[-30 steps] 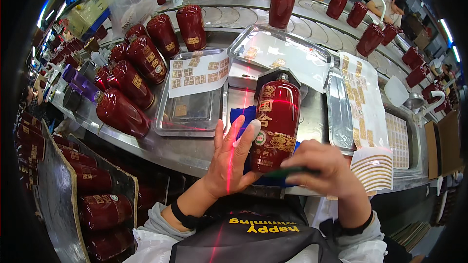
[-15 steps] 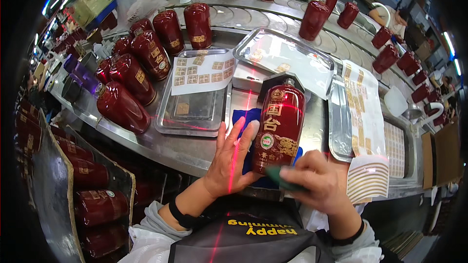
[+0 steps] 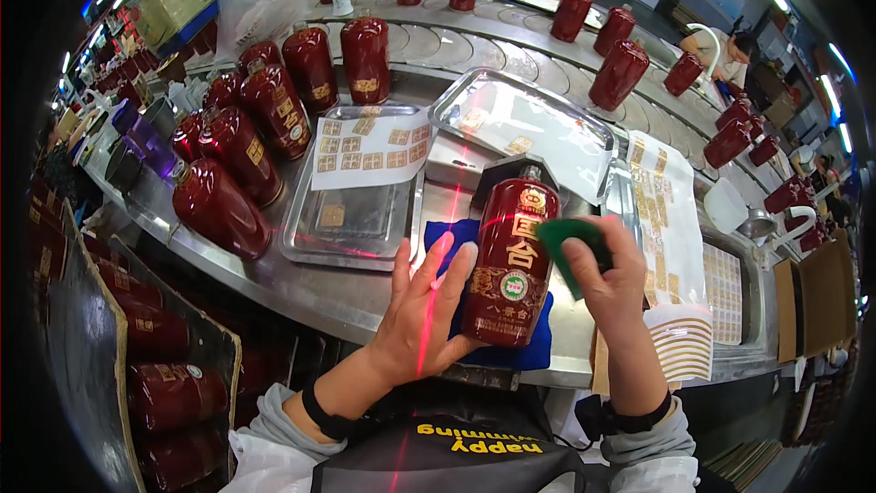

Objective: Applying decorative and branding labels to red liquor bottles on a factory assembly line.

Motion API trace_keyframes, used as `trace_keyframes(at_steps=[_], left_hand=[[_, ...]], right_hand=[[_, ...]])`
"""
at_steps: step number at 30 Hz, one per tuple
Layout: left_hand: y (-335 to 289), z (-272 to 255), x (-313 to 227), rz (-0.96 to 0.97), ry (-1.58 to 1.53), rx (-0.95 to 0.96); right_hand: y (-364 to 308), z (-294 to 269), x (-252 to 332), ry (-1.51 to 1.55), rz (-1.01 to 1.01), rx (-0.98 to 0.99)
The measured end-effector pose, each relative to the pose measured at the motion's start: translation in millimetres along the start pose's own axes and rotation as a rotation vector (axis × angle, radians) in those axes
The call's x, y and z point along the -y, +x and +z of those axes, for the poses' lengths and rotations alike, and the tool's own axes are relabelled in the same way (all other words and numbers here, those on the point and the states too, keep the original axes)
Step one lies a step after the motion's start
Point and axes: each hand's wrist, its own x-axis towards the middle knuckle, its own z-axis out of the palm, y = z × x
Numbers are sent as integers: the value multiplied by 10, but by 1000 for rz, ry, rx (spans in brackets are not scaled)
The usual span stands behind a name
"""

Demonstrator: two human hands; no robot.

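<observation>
The steel workbench point(image 3: 319, 297) runs in front of you, with a shallow metal tray point(image 3: 379, 212) on its left part. Between your hands, the dark red bottle point(image 3: 506, 265) lies on the blue cloth point(image 3: 538, 342), its neck pointing away from you. Your left hand point(image 3: 415, 319) rests against the bottle's left side, fingers spread apart, while your right hand point(image 3: 607, 269) has thumb and fingers clamped on the green scraper point(image 3: 570, 246) at the bottle's right edge
</observation>
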Motion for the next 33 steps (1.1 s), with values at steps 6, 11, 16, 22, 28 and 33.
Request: trace_keyframes(at_steps=[6,11,16,22,28,33], left_hand=[[17,12,-73,5,-51,-109],[-5,56,17,-39,-95,-54],[46,113,-22,-39,-143,-56],[0,147,85,-111,-173,36],[51,81,7,-54,-53,-67],[-21,181,24,-146,-71,17]], right_hand=[[170,-180,87,-61,-188,560],[432,-90,100,-207,-214,254],[626,15,-225,-369,-248,-169],[-103,-108,310,33,-417,677],[-252,-24,64,-309,-508,235],[-185,-26,91,-232,-331,239]])
